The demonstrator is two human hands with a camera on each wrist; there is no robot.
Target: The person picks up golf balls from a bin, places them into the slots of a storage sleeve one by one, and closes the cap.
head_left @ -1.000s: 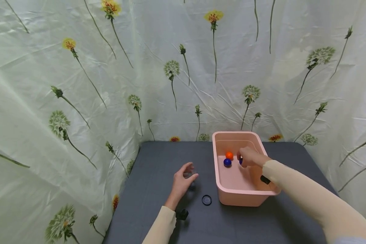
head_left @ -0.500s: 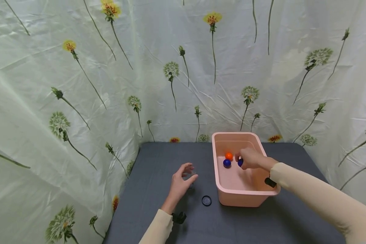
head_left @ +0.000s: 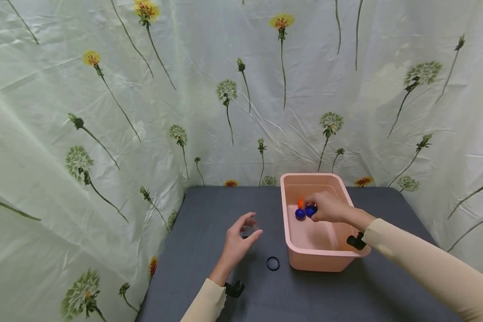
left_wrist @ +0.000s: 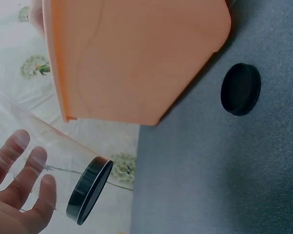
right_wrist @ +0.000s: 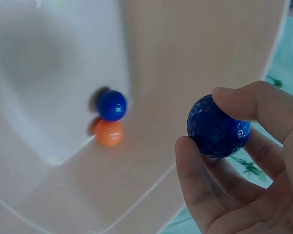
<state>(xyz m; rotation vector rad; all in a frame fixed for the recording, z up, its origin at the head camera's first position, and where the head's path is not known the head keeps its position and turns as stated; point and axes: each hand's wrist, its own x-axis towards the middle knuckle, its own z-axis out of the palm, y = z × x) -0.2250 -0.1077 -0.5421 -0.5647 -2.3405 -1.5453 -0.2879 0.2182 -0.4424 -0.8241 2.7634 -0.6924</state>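
One blue ball (right_wrist: 217,129) — in right fingers (right_wrist: 190,171) — hangs apart from tub rim (head_left: 326,253).

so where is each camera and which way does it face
Head: worn on the head, facing forward and down at the table; left hand, right hand and sleeves show.
Left wrist: worn there, facing the outside of the pink bin; left hand shows, holding a clear tube.
Right wrist: worn there, facing into the bin; right hand shows, pinching a blue ball.
Shared by head and right wrist: the orange ball.

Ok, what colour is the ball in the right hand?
The ball is dark blue, clearest in the right wrist view.
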